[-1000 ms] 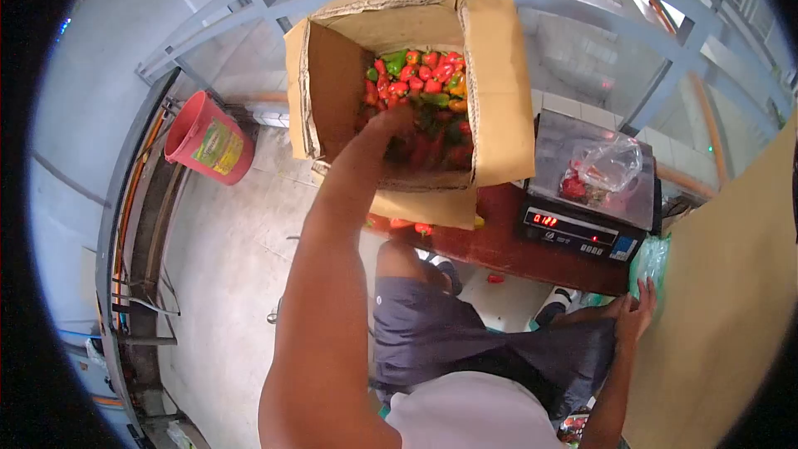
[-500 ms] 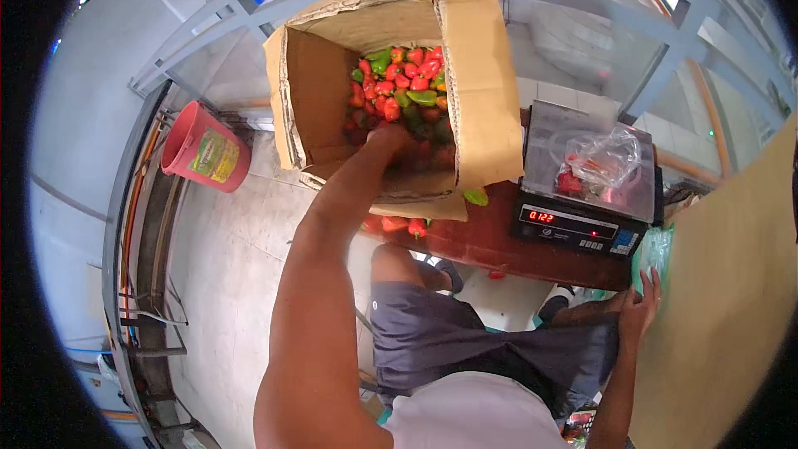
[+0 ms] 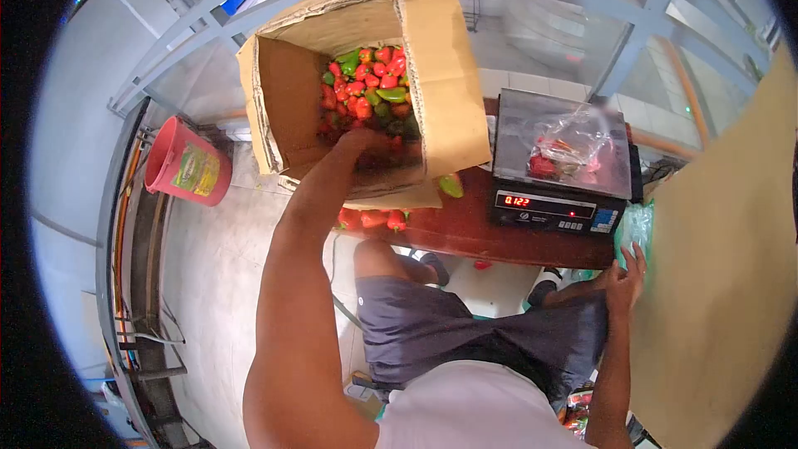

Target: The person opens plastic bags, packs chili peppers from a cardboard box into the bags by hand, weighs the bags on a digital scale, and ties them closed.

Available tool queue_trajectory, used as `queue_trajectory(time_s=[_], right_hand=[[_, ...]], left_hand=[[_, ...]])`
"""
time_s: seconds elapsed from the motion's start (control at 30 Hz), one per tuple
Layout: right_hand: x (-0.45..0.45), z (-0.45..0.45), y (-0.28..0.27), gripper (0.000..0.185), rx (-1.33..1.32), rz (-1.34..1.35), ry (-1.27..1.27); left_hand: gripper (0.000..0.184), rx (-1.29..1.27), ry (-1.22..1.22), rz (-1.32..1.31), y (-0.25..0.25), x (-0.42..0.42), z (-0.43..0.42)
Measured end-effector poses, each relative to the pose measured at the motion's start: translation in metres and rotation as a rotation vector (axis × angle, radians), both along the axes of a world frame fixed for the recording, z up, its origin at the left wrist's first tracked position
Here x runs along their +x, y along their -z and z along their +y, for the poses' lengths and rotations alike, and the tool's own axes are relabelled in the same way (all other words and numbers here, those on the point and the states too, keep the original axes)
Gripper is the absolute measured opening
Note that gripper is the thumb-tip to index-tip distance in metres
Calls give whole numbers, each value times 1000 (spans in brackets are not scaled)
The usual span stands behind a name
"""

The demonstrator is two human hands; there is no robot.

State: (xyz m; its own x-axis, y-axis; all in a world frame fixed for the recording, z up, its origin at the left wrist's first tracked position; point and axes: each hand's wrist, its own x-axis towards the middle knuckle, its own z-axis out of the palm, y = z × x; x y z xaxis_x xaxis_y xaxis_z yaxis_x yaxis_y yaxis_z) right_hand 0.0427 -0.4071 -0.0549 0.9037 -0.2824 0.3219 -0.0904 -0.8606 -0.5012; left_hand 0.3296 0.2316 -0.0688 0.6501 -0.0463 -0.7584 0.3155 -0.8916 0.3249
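Head view: left hand (image 3: pixel 364 143) is reaching into the cardboard box (image 3: pixel 445 83) at 11 o'clock, fingers disappearing into shadow among the peppers (image 3: pixel 366 83); can't tell how far it's closing or whether it's gripping any. Box is opening toward camera, long axis running roughly 12 to 6, one flap spreading toward 3. Peppers are pointing mixed ways, one green pepper (image 3: pixel 391 95) lying along 9–3. Right hand (image 3: pixel 625 278), at 4 o'clock, is loosely curling just beside a greenish plastic bag (image 3: pixel 637 223); can't tell if it's holding anything. Weighing scale (image 3: pixel 544 218) is sitting between 2 and 3.
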Motion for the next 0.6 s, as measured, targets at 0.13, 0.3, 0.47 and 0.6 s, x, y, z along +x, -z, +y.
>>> queue_trajectory(time_s=[0.13, 0.3, 0.47, 0.6], right_hand=[[0, 7, -14, 38, -32, 6, -4], [0, 1, -5, 37, -16, 27, 3], [-1, 4, -13, 35, -15, 18, 12], [-4, -7, 0, 33, -62, -28, -5]], left_hand=[[38, -52, 217, -85, 43, 15, 19], [23, 137, 477, -400, 96, 37, 51], [32, -552, -342, -191, 13, -20, 14], [27, -935, -603, -190, -77, -71, -10]])
